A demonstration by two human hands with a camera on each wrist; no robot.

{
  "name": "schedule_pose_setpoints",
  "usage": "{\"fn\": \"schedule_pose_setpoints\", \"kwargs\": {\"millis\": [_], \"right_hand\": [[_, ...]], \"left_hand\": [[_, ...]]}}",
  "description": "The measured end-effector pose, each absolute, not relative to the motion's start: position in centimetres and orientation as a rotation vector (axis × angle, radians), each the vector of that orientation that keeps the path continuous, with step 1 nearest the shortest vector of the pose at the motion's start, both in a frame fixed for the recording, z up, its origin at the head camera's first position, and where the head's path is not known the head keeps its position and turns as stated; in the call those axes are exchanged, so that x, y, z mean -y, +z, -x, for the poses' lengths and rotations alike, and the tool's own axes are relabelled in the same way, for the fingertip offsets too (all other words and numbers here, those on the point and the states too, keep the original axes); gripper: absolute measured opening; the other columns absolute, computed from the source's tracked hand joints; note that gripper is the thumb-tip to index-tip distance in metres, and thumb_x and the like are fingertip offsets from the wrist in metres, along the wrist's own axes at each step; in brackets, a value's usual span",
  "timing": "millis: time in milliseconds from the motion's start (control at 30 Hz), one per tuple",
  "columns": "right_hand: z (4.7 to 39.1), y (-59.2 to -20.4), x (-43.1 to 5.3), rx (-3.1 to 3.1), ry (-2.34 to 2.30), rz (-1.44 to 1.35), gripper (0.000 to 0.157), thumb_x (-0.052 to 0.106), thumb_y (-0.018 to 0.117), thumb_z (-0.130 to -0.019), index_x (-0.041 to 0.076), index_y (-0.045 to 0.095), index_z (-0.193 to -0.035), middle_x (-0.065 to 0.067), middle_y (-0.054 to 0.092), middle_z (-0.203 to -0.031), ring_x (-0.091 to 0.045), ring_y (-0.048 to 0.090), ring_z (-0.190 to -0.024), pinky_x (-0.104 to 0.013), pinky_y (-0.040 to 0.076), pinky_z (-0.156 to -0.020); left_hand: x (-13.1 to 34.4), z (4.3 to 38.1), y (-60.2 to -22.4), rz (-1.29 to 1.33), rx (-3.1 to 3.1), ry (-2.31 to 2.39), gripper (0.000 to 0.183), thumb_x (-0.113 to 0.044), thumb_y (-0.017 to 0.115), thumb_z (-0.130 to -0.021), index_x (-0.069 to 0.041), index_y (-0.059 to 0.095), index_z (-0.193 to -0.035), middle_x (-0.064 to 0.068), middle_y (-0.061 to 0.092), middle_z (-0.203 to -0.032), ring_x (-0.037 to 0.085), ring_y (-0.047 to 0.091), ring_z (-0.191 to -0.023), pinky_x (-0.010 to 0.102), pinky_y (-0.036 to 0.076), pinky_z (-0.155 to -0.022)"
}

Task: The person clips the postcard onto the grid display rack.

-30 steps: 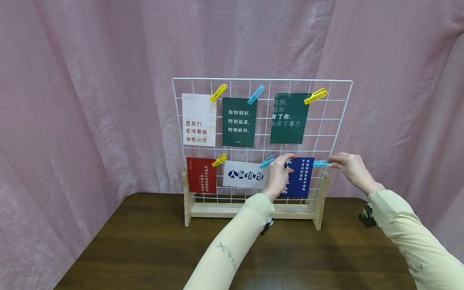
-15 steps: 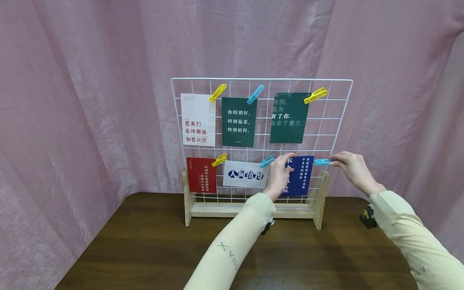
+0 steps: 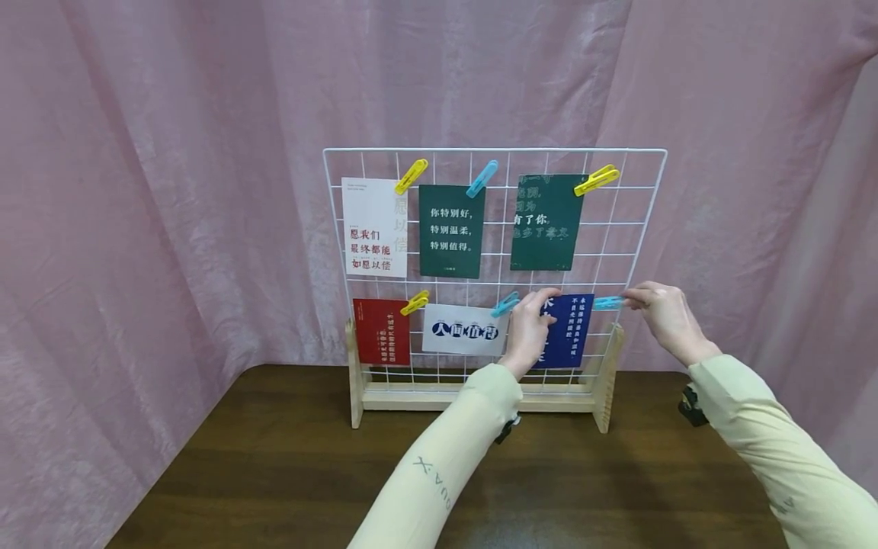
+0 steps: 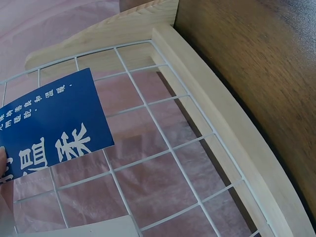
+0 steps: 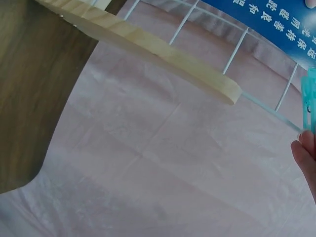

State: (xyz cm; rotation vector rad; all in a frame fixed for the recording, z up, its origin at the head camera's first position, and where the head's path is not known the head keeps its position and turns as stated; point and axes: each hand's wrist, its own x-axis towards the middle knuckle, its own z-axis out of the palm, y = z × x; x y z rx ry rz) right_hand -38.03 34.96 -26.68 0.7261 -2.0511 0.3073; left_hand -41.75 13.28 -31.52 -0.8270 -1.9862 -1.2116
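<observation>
My left hand (image 3: 530, 329) pinches the left side of a dark blue card (image 3: 571, 329) with white lettering, against the lower right of the white wire grid (image 3: 634, 225). In the left wrist view, only a fingertip shows at the edge of this blue card (image 4: 59, 123). Just right of the card, my right hand (image 3: 664, 316) pinches the end of a light blue clothespin (image 3: 607, 303), whose other end is at the card's upper right edge. The right wrist view shows the clothespin (image 5: 309, 96) between fingertips and card, partly cut off by the frame.
Yellow and light blue clothespins hold other cards on the grid: a white card (image 3: 373, 229), two green cards (image 3: 450, 259), a red card (image 3: 373, 335) and a white lettered card (image 3: 459, 345). A wooden stand (image 3: 411, 402) carries the grid on a brown table (image 3: 309, 465). Pink curtain (image 3: 206, 152) hangs behind.
The blue card has risen slightly on the grid. My right hand and its clothespin have shifted up a little, the clothespin moving slightly left over the last half second. My left hand stays nearly still.
</observation>
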Motion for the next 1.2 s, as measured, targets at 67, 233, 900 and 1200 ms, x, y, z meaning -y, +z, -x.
{"fn": "schedule_pose_setpoints", "kwargs": {"millis": [67, 233, 900, 1200], "right_hand": [[38.12, -26.65, -34.76, 2.064, 0.299, -0.732, 0.023, -0.024, 0.058, -0.069, -0.011, 0.065, -0.088, -0.016, 0.061, -0.078, -0.03, 0.059, -0.065, -0.043, 0.047, -0.059], [38.5, -26.69, -34.44, 2.053, 0.282, -0.76, 0.017, -0.018, 0.065, -0.069, -0.01, 0.066, -0.084, -0.015, 0.06, -0.075, -0.029, 0.059, -0.064, -0.041, 0.048, -0.057], [38.55, -26.59, -33.94, 2.237, 0.238, -0.767, 0.03, -0.024, 0.06, -0.07, -0.009, 0.064, -0.096, -0.015, 0.06, -0.083, -0.031, 0.059, -0.074, -0.043, 0.048, -0.064], [38.93, -26.7, -34.04, 2.165, 0.247, -0.826, 0.024, -0.016, 0.063, -0.073, -0.008, 0.064, -0.096, -0.02, 0.062, -0.089, -0.035, 0.06, -0.077, -0.045, 0.048, -0.065]], "left_hand": [[-13.32, 41.8, -31.49, 0.83, 1.99, -1.225, 0.043, 0.014, 0.058, -0.081, -0.012, 0.058, -0.115, 0.002, 0.058, -0.102, 0.005, 0.059, -0.076, 0.01, 0.042, -0.064], [-13.38, 41.89, -31.44, 0.819, 2.001, -1.243, 0.045, 0.015, 0.057, -0.081, -0.014, 0.058, -0.115, 0.001, 0.058, -0.103, 0.004, 0.06, -0.075, 0.01, 0.042, -0.063], [-13.94, 41.53, -31.17, 0.77, 2.012, -1.049, 0.042, 0.012, 0.06, -0.08, -0.013, 0.059, -0.113, 0.003, 0.059, -0.099, 0.006, 0.059, -0.076, 0.01, 0.041, -0.061], [-13.65, 41.52, -31.29, 0.805, 1.97, -0.956, 0.046, 0.016, 0.056, -0.08, -0.015, 0.059, -0.114, 0.003, 0.047, -0.108, 0.007, 0.059, -0.074, 0.008, 0.039, -0.059]]}}
